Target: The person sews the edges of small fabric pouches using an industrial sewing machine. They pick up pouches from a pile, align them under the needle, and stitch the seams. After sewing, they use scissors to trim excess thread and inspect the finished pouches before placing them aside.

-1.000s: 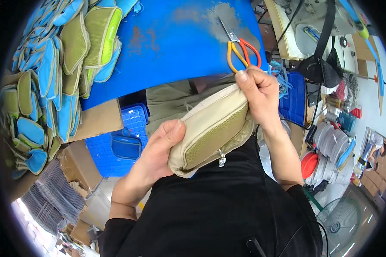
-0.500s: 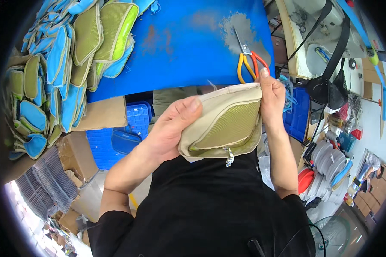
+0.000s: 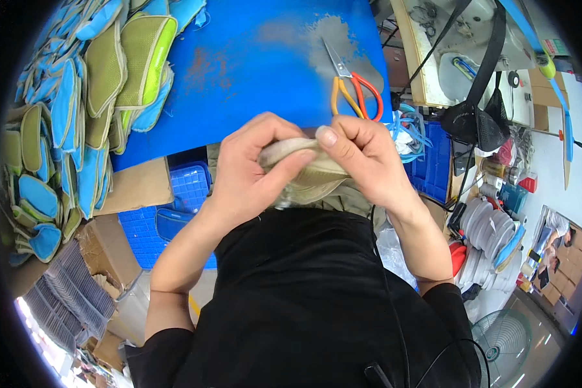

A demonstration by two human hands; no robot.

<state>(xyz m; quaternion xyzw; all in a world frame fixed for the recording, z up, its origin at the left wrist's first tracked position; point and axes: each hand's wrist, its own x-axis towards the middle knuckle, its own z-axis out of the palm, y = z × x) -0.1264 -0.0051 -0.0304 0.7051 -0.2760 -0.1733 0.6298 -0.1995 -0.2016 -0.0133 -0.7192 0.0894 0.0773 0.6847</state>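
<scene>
Both my hands hold a beige and olive mesh pouch close to my body, just below the edge of the blue table. My left hand wraps its left end, fingers curled over the top. My right hand pinches the pouch's upper edge with thumb and fingers. Most of the pouch is hidden between my hands. Scissors with one orange and one red handle lie on the table just beyond my right hand.
A stack of blue and olive-green pouches covers the table's left side. Blue plastic crates and cardboard boxes stand below left. A sewing machine, reels of tape and a fan are at right.
The pouch was held flat with its olive mesh face toward me; now it is turned edge-on and bunched, with both hands closed together over its top edge.
</scene>
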